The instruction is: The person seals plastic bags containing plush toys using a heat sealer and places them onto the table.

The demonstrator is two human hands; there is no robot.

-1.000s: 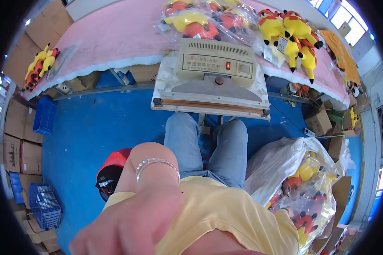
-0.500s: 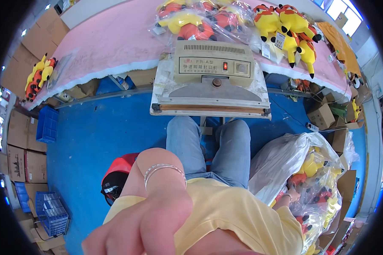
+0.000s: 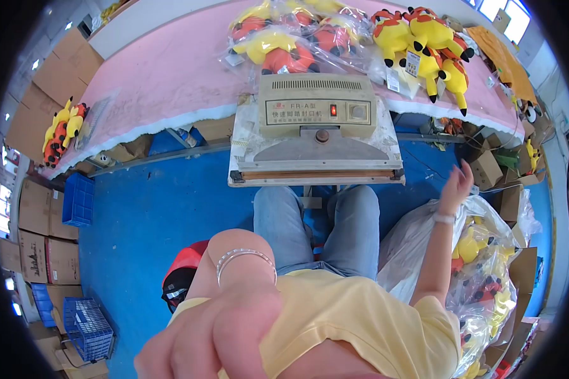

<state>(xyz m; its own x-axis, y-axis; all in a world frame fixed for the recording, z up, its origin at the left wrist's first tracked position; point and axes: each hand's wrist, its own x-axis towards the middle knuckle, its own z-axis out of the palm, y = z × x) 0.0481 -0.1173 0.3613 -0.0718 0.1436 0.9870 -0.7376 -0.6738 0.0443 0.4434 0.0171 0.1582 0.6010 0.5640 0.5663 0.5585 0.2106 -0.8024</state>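
Note:
My left hand (image 3: 218, 331), with a silver bracelet at the wrist, is close to the camera at the bottom. Its fingers are bent together and their tips run out of view, so anything held is hidden. My right hand (image 3: 456, 187) is raised at the right with fingers apart and nothing in it. Below it a large clear plastic bag (image 3: 411, 243) holds several yellow and red plush toys (image 3: 466, 245), some in clear wrapping. In front of my knees stands a beige foot-pedal sealing machine (image 3: 319, 110) with a lit red switch.
A pink-covered table (image 3: 164, 69) curves behind the machine. It carries bagged plush toys (image 3: 291, 54), unbagged ones (image 3: 423, 44) and a small group (image 3: 63, 129) at the left. Cardboard boxes (image 3: 35, 256), a blue crate (image 3: 78, 199) and a blue basket (image 3: 89, 328) line the left side.
My right hand has come up out of the plush toy bag and now hangs above it, fingers spread. My left hand stays near the camera. The view has shifted slightly.

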